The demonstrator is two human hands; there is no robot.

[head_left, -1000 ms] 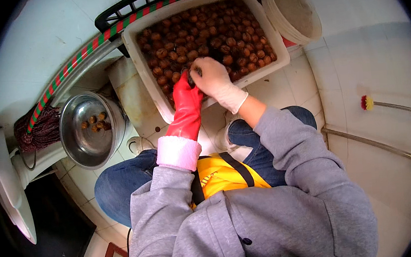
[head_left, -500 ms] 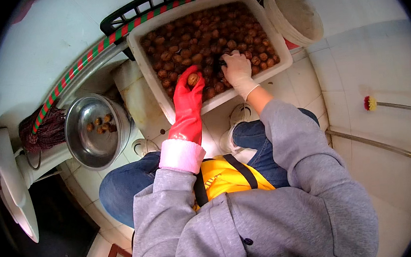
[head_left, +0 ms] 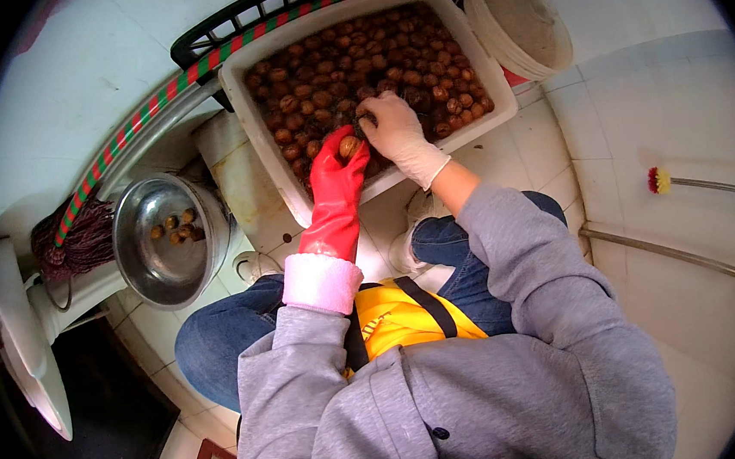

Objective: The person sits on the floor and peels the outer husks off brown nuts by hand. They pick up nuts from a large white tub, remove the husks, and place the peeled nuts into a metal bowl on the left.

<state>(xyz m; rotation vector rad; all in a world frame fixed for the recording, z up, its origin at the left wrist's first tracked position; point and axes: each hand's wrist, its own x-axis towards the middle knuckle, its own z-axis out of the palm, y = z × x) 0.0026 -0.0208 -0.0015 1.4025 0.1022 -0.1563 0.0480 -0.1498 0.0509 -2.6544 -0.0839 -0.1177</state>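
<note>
My left hand (head_left: 337,176), in a long red rubber glove with a pink cuff, grips a wet brown walnut (head_left: 350,147) between thumb and fingers. Close beside it, my right hand (head_left: 396,132) in a thin whitish glove has its fingers curled down. Something small and dark shows at those fingertips, too hidden to name. Both hands are over the near side of a big white rectangular tub (head_left: 505,89), where many walnuts (head_left: 323,99) lie in brownish water.
Left of the tub stands a metal pot (head_left: 142,269) with several walnuts in it. A mop with a striped red-green handle (head_left: 143,118) leans along the wall. A whitish bucket (head_left: 533,31) stands at the tub's right. A metal pipe (head_left: 672,256) runs along the right wall.
My right hand has moved left out of the walnuts, up to the walnut in my left hand. My left hand still grips that walnut, nearly in place.
</note>
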